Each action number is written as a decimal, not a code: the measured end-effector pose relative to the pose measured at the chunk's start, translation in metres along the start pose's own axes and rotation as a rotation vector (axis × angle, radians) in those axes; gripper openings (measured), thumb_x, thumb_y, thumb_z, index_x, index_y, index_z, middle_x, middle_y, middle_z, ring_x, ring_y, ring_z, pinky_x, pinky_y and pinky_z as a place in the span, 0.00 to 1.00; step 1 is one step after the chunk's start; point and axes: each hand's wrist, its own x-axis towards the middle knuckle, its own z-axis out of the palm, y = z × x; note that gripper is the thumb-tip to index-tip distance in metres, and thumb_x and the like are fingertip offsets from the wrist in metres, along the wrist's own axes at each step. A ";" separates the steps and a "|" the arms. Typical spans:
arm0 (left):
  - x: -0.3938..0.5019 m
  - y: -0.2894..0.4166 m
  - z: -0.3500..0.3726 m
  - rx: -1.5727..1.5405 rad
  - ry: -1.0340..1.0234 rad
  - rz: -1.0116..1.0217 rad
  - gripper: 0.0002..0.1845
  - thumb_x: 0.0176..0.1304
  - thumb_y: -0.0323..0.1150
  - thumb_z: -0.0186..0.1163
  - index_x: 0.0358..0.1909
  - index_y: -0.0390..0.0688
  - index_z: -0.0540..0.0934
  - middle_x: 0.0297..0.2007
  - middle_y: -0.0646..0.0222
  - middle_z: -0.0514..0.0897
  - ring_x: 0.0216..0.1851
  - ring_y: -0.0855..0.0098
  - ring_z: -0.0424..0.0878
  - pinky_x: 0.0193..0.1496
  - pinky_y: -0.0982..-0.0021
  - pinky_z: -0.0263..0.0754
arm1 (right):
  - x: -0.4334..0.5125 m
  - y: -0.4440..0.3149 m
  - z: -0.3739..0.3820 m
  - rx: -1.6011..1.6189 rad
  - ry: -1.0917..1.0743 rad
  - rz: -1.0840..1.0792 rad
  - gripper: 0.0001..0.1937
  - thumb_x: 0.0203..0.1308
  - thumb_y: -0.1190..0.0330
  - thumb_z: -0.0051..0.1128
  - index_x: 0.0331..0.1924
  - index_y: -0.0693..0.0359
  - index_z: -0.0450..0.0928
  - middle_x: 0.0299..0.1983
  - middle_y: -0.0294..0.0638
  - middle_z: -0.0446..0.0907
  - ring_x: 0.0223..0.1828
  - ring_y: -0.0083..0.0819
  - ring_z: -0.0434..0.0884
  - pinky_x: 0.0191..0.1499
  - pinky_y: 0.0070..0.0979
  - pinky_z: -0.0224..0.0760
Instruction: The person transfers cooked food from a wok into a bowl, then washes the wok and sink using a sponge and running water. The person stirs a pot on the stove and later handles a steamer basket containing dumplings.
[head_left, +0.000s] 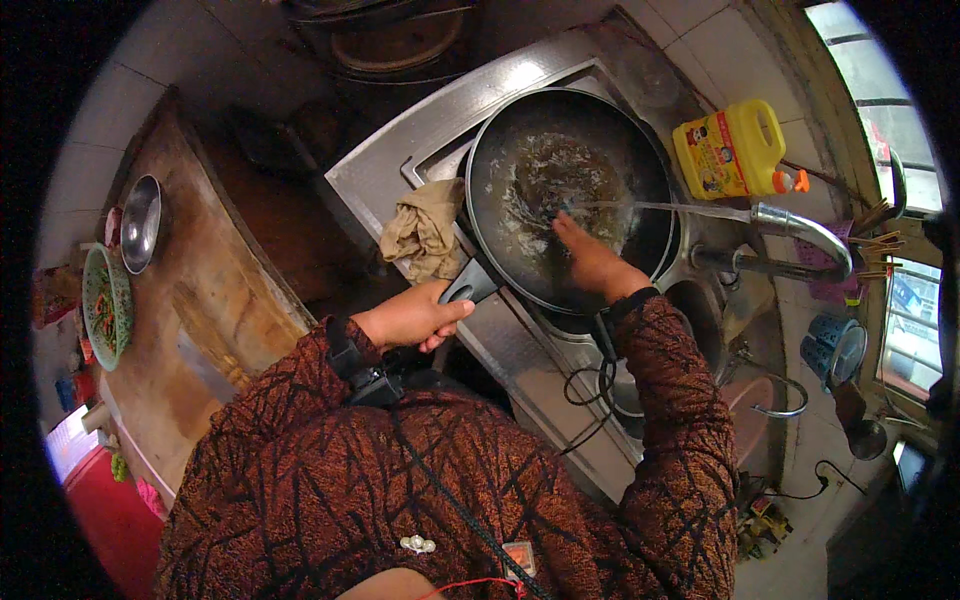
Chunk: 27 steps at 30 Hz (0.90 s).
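Observation:
My left hand (411, 318) grips the dark handle (472, 289) of a black frying pan (501, 247), which rests over the stainless steel sink (442, 161). Water with pale froth (570, 172) covers the pan's bottom. A stream runs into it from the chrome faucet (802, 231) at the right. My right hand (596, 259) reaches inside the pan beside that stream, fingertips at the water. Splashing hides whether anything is between its fingers. A crumpled tan cloth (424, 229) lies on the sink edge, left of the pan and above its handle.
A yellow detergent jug (731, 150) stands behind the sink, right of the pan. On the left are a wooden worktop (217, 262), a cleaver (206, 367), a metal bowl (141, 225) and a green basket (107, 307) holding food. A black cable (592, 390) hangs near my right sleeve.

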 end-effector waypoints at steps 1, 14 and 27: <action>0.000 -0.001 0.001 -0.004 0.007 0.000 0.16 0.76 0.44 0.54 0.33 0.45 0.66 0.20 0.78 0.68 0.15 0.81 0.66 0.17 0.75 0.64 | 0.003 0.004 -0.004 0.006 0.051 0.030 0.46 0.48 0.83 0.51 0.77 0.62 0.52 0.80 0.52 0.46 0.79 0.49 0.53 0.77 0.33 0.53; 0.000 0.000 0.002 -0.033 -0.025 -0.018 0.13 0.75 0.40 0.57 0.36 0.43 0.67 0.22 0.77 0.69 0.16 0.83 0.66 0.17 0.77 0.64 | 0.002 -0.017 -0.013 0.083 0.072 0.067 0.45 0.49 0.86 0.50 0.77 0.59 0.55 0.80 0.49 0.48 0.79 0.46 0.55 0.77 0.31 0.52; -0.002 0.000 0.002 -0.024 -0.004 0.002 0.13 0.75 0.39 0.56 0.36 0.43 0.67 0.21 0.77 0.68 0.15 0.82 0.66 0.17 0.76 0.64 | -0.003 0.043 -0.040 -0.192 0.130 0.170 0.32 0.60 0.77 0.49 0.72 0.60 0.64 0.75 0.50 0.61 0.74 0.49 0.63 0.75 0.37 0.59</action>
